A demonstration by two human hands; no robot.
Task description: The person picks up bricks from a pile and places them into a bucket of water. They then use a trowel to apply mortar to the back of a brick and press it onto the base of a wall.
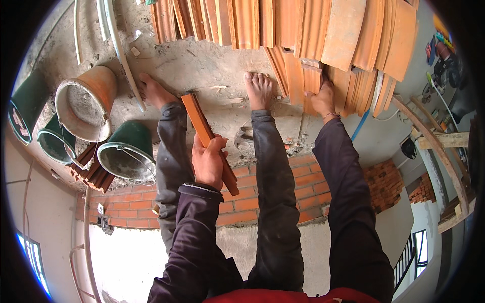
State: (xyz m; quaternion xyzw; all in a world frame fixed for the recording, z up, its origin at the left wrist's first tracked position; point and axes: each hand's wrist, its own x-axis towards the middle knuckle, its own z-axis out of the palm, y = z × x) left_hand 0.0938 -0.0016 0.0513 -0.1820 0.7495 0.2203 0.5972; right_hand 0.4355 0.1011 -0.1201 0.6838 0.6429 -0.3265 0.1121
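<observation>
My left hand (208, 160) is closed round a long, narrow orange clay tile (198, 119), held slanting between my shins. A darker ribbed edge shows along its right side; whether it is one tile or a few pressed together, I cannot tell. Farther right, my right hand (323, 99) reaches into a row of clay tiles (343, 86) standing on edge. Its thumb lies against a short tile (311, 78), while the other fingers go behind it and are partly hidden. Above this row, larger curved roof tiles (285, 22) lie packed side by side.
Mortar-stained buckets, one orange (108, 83) and a green one (136, 136) among them, stand at the left near pale pipes (118, 48). My bare feet (259, 88) rest on the rough, debris-strewn floor. A brick wall (237, 204) lies below, and wooden poles (439, 141) lean at the right.
</observation>
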